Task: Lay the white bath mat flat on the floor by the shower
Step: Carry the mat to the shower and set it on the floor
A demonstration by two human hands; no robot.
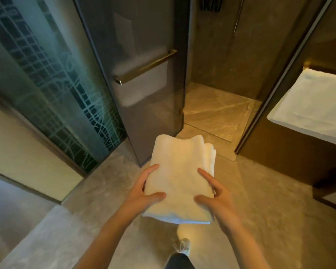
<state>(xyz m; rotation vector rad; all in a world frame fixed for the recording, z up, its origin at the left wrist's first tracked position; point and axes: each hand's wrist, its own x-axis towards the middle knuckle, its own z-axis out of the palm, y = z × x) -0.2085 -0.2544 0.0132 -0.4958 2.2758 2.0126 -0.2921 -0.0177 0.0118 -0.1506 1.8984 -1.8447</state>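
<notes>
The white bath mat (179, 177) is folded into a thick rectangle and held in the air above the marble floor (260, 210), in front of the shower entrance (215, 115). My left hand (144, 191) grips its left edge, thumb on top. My right hand (213, 195) holds the right edge, thumb and forefinger lying on the top surface. The folded layers show at the mat's right side.
The shower's glass door (144, 84) with a brass handle (145, 66) stands open on the left. A patterned frosted glass panel (56, 84) is further left. A white towel (314, 105) hangs at the right. My shoe (182, 246) is below the mat.
</notes>
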